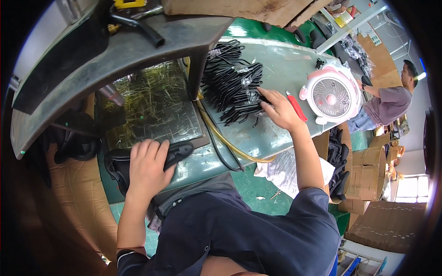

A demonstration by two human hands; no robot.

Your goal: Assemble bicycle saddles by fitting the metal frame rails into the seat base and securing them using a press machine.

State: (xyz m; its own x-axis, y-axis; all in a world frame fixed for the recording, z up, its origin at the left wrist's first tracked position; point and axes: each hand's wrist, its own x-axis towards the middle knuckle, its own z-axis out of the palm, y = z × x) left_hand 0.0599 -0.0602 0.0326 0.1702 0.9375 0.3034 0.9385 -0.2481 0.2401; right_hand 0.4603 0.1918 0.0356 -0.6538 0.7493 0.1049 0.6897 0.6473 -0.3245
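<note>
My left hand (149, 168) rests over a black bicycle saddle (179, 154), its fingers curled across the top. This saddle lies at the near edge of the bench, in front of a scratched dark plate (152, 103) under a machine's arm. To the right, my right hand (278, 110) reaches to the edge of a pile of black bent metal rods (232, 83). Thumb and fingers close around the dark end of one rod there; the fingertips are partly hidden among the pile.
The grey machine arm (129, 50) arches over the plate. A yellow hose (230, 147) and black cable cross the bench edge. Right of the rods lie a red-handled tool (297, 106) and a pink-white fan (331, 96). Beyond stand cardboard boxes (363, 170) and another person (386, 103).
</note>
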